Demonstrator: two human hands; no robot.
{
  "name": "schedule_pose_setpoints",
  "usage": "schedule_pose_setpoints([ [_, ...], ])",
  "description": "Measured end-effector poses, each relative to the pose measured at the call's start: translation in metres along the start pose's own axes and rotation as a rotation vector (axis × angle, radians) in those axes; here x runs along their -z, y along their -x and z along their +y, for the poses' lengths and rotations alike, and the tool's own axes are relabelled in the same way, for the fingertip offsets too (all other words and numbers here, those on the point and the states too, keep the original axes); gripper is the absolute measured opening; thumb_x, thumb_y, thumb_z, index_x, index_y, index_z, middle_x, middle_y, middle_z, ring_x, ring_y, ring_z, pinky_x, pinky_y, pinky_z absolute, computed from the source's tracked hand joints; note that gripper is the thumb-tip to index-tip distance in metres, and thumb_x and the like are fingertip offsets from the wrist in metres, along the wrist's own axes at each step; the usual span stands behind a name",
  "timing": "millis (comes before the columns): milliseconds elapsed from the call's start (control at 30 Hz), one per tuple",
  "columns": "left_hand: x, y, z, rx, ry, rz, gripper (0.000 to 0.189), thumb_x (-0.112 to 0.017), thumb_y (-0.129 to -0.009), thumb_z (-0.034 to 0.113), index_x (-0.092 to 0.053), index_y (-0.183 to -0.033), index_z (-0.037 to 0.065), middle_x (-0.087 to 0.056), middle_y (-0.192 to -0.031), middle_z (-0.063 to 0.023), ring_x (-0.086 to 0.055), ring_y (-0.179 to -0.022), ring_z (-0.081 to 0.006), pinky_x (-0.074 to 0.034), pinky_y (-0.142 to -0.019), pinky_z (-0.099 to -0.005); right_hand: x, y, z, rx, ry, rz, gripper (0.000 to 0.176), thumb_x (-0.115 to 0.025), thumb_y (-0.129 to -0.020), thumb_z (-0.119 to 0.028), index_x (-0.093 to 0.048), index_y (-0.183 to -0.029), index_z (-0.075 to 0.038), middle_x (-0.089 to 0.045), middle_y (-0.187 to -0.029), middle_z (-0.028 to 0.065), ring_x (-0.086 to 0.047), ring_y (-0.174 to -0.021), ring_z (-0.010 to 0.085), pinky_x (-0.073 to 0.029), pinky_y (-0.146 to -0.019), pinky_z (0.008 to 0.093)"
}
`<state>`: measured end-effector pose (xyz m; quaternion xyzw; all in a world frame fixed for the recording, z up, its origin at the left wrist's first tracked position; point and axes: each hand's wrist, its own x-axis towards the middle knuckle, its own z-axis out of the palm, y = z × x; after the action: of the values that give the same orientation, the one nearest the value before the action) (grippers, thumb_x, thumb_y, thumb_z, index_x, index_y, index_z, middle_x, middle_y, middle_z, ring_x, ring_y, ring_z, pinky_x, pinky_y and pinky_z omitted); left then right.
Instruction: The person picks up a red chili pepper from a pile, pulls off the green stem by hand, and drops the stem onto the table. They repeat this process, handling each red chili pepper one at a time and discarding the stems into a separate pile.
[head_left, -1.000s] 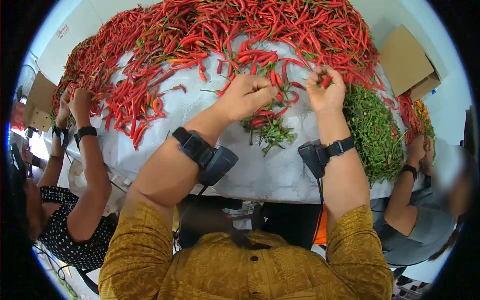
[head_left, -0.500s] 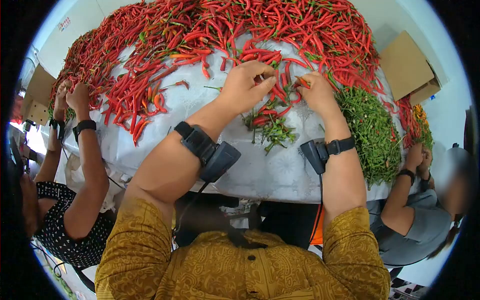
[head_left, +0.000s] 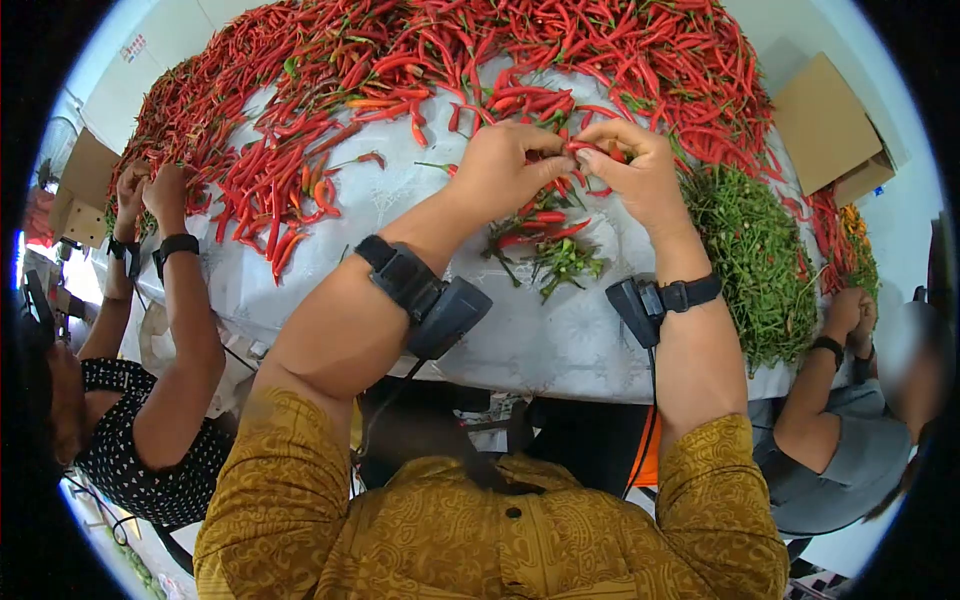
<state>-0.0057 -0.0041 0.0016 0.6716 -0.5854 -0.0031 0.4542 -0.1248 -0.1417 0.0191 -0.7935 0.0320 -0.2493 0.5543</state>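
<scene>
My left hand (head_left: 508, 168) and my right hand (head_left: 640, 172) meet above the near edge of the chili heap. Between their fingertips is a red chili pepper (head_left: 580, 148), pinched by my right thumb and fingers. The closed left fingertips are at its other end; their exact grip is partly hidden. More red chilies lie beneath the hands. Nearer me on the cloth are a few loose chilies (head_left: 545, 217) and a small clump of green stems (head_left: 568, 264).
A wide heap of red chilies (head_left: 640, 60) covers the back of the cloth-covered table (head_left: 540, 345). A pile of green stems (head_left: 750, 265) lies to the right, near a cardboard box (head_left: 825, 125). One person's hands (head_left: 150, 190) work at left, another's (head_left: 850, 312) at right.
My right hand has moved up and left, joining my left hand at the red chili. The whole view has shifted slightly.
</scene>
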Motion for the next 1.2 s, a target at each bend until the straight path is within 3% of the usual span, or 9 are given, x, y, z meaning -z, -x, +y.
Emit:
schedule_pose_setpoints([
  [67, -0.004, 0.001, -0.005, 0.178, 0.214, -0.006, 0.017, -0.062, -0.078, 0.017, -0.063, -0.086, 0.002, -0.061, -0.072, -0.0082, -0.054, -0.066, -0.0117, -0.043, -0.061, -0.0268, -0.002, 0.0, 0.002, 0.015, -0.049, 0.001, 0.02, -0.062, -0.072, -0.001, -0.06, -0.091, -0.001, -0.06, -0.078, 0.0015, -0.053, -0.071, 0.0054, -0.043, -0.064, 0.0201],
  [167, -0.004, 0.0, -0.007, 0.225, 0.273, -0.002, 0.015, -0.057, -0.081, 0.015, -0.062, -0.086, 0.001, -0.058, -0.067, -0.0079, -0.051, -0.063, -0.0095, -0.042, -0.058, -0.0258, -0.009, 0.001, -0.004, 0.06, -0.121, 0.03, 0.022, -0.062, -0.071, 0.0, -0.06, -0.093, -0.001, -0.059, -0.078, 0.0016, -0.052, -0.07, 0.0052, -0.043, -0.061, 0.0204],
  [500, -0.003, 0.001, -0.006, 0.163, 0.085, -0.104, 0.017, -0.055, -0.082, 0.013, -0.058, -0.078, -0.002, -0.05, -0.058, -0.0044, -0.045, -0.057, -0.0091, -0.038, -0.052, -0.0263, -0.008, 0.001, 0.002, 0.096, 0.039, -0.005, 0.019, -0.058, -0.078, -0.009, -0.059, -0.094, 0.0, -0.06, -0.08, 0.0031, -0.053, -0.074, 0.0069, -0.044, -0.065, 0.0213],
  [567, -0.004, 0.001, -0.007, 0.15, 0.137, -0.058, 0.016, -0.056, -0.078, 0.019, -0.061, -0.074, 0.004, -0.052, -0.056, -0.0132, -0.049, -0.05, -0.0261, -0.04, -0.051, -0.0353, -0.008, 0.001, 0.004, 0.104, 0.061, 0.006, 0.018, -0.057, -0.079, -0.01, -0.059, -0.093, 0.001, -0.06, -0.08, 0.0034, -0.054, -0.074, 0.0075, -0.044, -0.066, 0.0219],
  [600, -0.004, 0.001, -0.008, 0.15, 0.137, -0.059, 0.016, -0.056, -0.078, 0.019, -0.061, -0.074, 0.004, -0.052, -0.056, -0.0132, -0.049, -0.05, -0.0261, -0.04, -0.051, -0.0353, -0.008, 0.0, 0.004, 0.113, 0.083, 0.015, 0.017, -0.056, -0.08, -0.011, -0.059, -0.092, 0.001, -0.06, -0.08, 0.0037, -0.054, -0.074, 0.0081, -0.044, -0.068, 0.0224],
  [867, -0.003, 0.0, -0.004, 0.22, 0.275, -0.106, 0.017, -0.056, -0.08, 0.014, -0.059, -0.071, 0.0, -0.044, -0.049, -0.0071, -0.039, -0.047, -0.0111, -0.036, -0.047, -0.0303, -0.008, 0.001, 0.006, 0.14, 0.095, 0.039, 0.016, -0.054, -0.082, -0.012, -0.059, -0.091, 0.001, -0.06, -0.079, 0.0052, -0.055, -0.074, 0.0101, -0.044, -0.069, 0.024],
  [967, 0.003, 0.0, 0.003, 0.307, 0.301, -0.151, 0.018, -0.056, -0.08, 0.015, -0.06, -0.072, -0.001, -0.047, -0.05, -0.0051, -0.04, -0.048, -0.0093, -0.036, -0.047, -0.0293, -0.008, 0.001, 0.006, 0.129, 0.082, 0.04, 0.016, -0.053, -0.082, -0.012, -0.059, -0.09, 0.001, -0.06, -0.079, 0.0056, -0.055, -0.074, 0.0104, -0.044, -0.069, 0.0244],
  [1200, 0.004, 0.0, 0.002, 0.259, 0.341, -0.17, 0.017, -0.056, -0.081, 0.015, -0.063, -0.078, 0.0, -0.052, -0.055, -0.0028, -0.044, -0.051, -0.0078, -0.038, -0.048, -0.0264, -0.009, 0.001, 0.004, 0.119, 0.054, 0.051, 0.015, -0.053, -0.082, -0.012, -0.059, -0.088, 0.0, -0.06, -0.077, 0.0049, -0.055, -0.071, 0.0095, -0.044, -0.067, 0.024],
])
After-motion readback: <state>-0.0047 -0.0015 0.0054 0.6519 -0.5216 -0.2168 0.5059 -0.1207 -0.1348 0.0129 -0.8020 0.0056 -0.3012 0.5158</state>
